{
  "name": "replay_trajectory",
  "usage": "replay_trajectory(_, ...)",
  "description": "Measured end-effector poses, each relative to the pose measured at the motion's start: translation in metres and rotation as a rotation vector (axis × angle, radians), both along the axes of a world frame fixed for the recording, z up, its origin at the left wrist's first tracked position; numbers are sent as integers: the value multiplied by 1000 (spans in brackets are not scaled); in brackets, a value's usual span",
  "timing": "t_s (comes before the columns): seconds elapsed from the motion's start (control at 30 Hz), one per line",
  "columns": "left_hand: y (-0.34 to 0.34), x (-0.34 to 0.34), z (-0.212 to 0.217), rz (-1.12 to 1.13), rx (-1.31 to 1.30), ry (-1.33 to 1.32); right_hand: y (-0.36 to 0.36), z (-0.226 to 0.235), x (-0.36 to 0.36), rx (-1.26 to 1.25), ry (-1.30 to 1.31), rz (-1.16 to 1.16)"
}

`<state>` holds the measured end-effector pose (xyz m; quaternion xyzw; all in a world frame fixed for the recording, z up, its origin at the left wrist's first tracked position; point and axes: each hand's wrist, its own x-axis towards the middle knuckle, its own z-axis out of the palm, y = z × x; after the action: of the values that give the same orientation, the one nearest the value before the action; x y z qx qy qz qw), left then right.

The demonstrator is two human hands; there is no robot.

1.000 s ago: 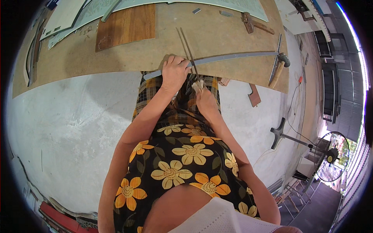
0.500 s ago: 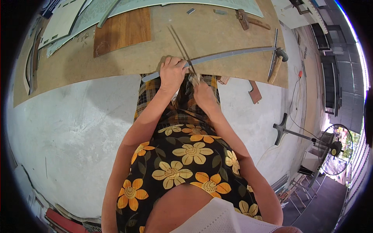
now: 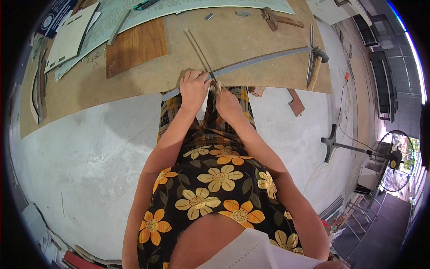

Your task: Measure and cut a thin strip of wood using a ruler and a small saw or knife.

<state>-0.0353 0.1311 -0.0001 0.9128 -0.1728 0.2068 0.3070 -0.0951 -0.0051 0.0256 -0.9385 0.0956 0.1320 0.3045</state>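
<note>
A long, flat grey strip (image 3: 260,63) lies slantwise across the brown table, its left end jutting over the near edge. My left hand (image 3: 193,89) is closed on this strip near that end, fingers bent over it at the table edge. In my right hand (image 3: 227,104) is the pale, wrapped-looking grip of a long thin dark tool (image 3: 199,53). Its slim shaft crosses the strip just right of my left fingers and points away to the far left. Whether it is a file or a saw cannot be made out.
Two hammers, one (image 3: 281,20) at the back and one (image 3: 317,67) at the right, lie on the table (image 3: 148,83). A wood-grain board (image 3: 136,47) and pale green sheets (image 3: 165,10) are at the back left. A standing fan (image 3: 394,159) is at the right.
The view has shifted slightly. My right hand has drawn the thin tool a little back toward me and left, along its length. My left hand stays on the strip.
</note>
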Motion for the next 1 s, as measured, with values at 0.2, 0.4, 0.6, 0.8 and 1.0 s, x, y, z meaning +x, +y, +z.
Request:
replay_trajectory(0.2,2,0,-3,1,12,28,-9,10,-37,-5,37,-5)
replay_trajectory(0.4,-3,0,2,-11,-2,-3,-6,8,4,-3,2,-40)
replay_trajectory(0.6,2,1,-2,-10,26,8,-10,-5,-18,64,-42,1)
replay_trajectory(0.8,3,-2,3,-31,19,9,-14,11,-45,143,-164,-78)
replay_trajectory(1.0,-1,1,5,-22,24,15,-18,8,-54,75,-69,-47)
